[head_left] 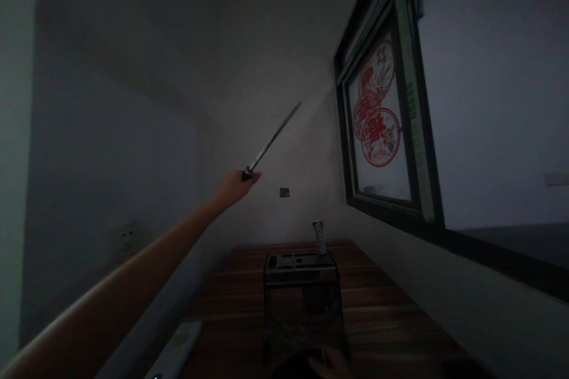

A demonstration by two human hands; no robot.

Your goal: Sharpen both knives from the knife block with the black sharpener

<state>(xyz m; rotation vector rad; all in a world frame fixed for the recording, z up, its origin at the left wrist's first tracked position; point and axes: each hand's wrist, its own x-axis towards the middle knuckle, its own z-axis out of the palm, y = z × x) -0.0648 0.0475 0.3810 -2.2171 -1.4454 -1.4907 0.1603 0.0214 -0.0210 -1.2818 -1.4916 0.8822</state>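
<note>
In my left hand (pixel 237 186), stretched far forward, is a sharpening steel (pixel 276 135), a long thin metal rod with a dark handle. It tilts up to the right, and the fingers are closed round its handle. Below stands a see-through knife block (pixel 302 296) with a dark slotted top. A silvery patterned handle (pixel 319 238) sticks up at its back right. Only part of my right hand (pixel 331 362) shows at the bottom edge, in front of the block. Its fingers are bent against a dark object (pixel 293 366) too dim to name.
The block stands on a wood-grain tabletop (pixel 377 299). A pale flat strip (pixel 175 348) lies at the table's left. To the right is a dark-framed window (pixel 386 210) with red round stickers (pixel 380 136). A small wall box (pixel 284 192) sits in the far wall.
</note>
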